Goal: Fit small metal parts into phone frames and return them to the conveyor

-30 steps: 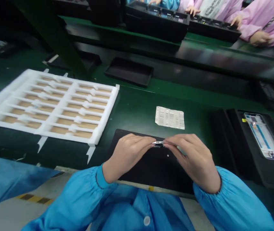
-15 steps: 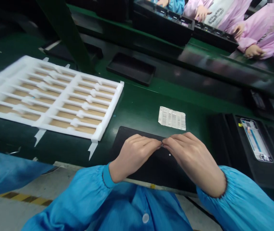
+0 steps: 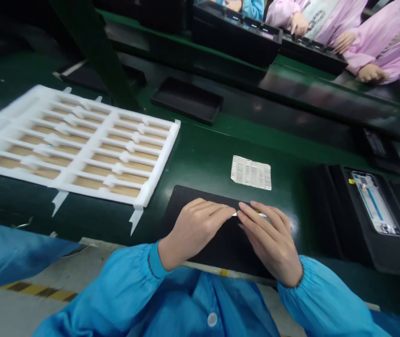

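Above the black mat (image 3: 217,248), my left hand (image 3: 200,224) is closed in a pinch, its fingertips at a small, thin white piece (image 3: 234,214). My right hand (image 3: 268,238) meets it from the other side, thumb hidden and fingertips at the same piece, with its fingers somewhat separated. A white bit with a touch of yellow (image 3: 262,215) shows between the right fingers; whether it belongs to the same piece I cannot tell. Just beyond the mat lies a pale sheet (image 3: 251,173) with rows of small silvery strips.
On the left is a white foam tray (image 3: 142,196) with brown-bottomed slots, taped to the green bench (image 3: 200,150). A shallow black tray (image 3: 188,100) lies behind. At right, a phone frame (image 3: 375,203) rests in a black holder (image 3: 358,234). Co-workers' hands (image 3: 300,24) are across the bench.
My right hand has shifted slightly left and its fingers have lifted and spread, showing a white bit between them. My left hand keeps its pinch in nearly the same place.
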### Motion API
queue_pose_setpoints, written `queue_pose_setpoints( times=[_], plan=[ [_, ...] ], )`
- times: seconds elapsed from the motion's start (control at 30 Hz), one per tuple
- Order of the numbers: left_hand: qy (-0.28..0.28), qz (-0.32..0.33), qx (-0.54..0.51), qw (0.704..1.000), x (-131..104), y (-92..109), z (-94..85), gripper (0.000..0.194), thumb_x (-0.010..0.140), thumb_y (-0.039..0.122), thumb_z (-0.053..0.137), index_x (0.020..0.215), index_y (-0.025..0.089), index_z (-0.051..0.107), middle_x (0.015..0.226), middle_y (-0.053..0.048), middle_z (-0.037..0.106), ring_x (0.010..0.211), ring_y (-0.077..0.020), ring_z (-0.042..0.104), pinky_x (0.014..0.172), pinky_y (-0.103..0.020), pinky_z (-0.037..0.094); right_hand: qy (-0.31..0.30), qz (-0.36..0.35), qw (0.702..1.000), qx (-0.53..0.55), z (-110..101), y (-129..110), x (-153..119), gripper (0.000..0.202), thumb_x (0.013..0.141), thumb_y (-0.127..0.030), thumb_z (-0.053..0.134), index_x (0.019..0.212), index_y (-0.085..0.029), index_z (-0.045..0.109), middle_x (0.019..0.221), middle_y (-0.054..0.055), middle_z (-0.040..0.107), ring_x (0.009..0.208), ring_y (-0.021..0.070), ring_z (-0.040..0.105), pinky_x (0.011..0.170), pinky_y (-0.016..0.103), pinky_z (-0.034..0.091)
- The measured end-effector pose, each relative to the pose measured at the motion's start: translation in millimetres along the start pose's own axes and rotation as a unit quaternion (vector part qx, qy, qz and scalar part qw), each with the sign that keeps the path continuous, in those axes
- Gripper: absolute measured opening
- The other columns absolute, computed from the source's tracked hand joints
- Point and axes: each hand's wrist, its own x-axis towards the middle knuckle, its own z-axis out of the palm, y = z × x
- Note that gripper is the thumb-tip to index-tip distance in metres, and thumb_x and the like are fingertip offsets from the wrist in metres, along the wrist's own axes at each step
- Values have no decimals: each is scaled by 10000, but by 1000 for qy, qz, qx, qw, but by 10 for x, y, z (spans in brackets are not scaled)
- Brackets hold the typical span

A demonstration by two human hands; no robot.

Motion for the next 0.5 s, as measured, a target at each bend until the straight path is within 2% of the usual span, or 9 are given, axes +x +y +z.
queue_pose_setpoints(
  times=[0.13,0.23,0.33,0.43,0.5],
  plan=[
    [-32,-6,32,999,30,70,-60,230,992,122,445,1123,143,633,1023,-48,739,886,-180,688,763,-310,483,61,124,982,125,-33,71,47,317,908,-169,645,1220,-215,611,1325,114,608,1245,290,547,1027,514,446],
    [-85,-28,40,995,42,107,-302,263,987,106,431,1151,148,632,1017,-61,728,921,-202,664,768,-336,490,169,223,941,189,-133,157,109,296,892,-234,656,1187,-220,634,1295,122,615,1219,331,566,1021,578,452],
    [-110,-85,10,990,-25,22,-782,231,986,137,467,1109,187,655,1027,-50,724,948,-186,658,807,-318,512,205,309,912,176,-162,245,131,223,881,-324,663,1095,-266,689,1237,104,654,1167,371,600,996,616,470],
    [-96,-178,20,979,-224,-219,-1448,184,974,196,519,1055,205,684,1014,-46,731,951,-171,676,828,-280,542,201,370,891,171,-38,375,70,196,869,-406,663,1048,-343,711,1238,83,657,1166,388,596,1005,611,474],
    [-65,-245,67,965,-402,-435,-1917,160,952,271,576,1018,198,703,1007,-39,741,938,-171,692,845,-264,551,210,378,882,187,95,497,-15,199,872,-444,642,1054,-393,705,1244,71,652,1176,396,584,1001,615,472]
  ],
)
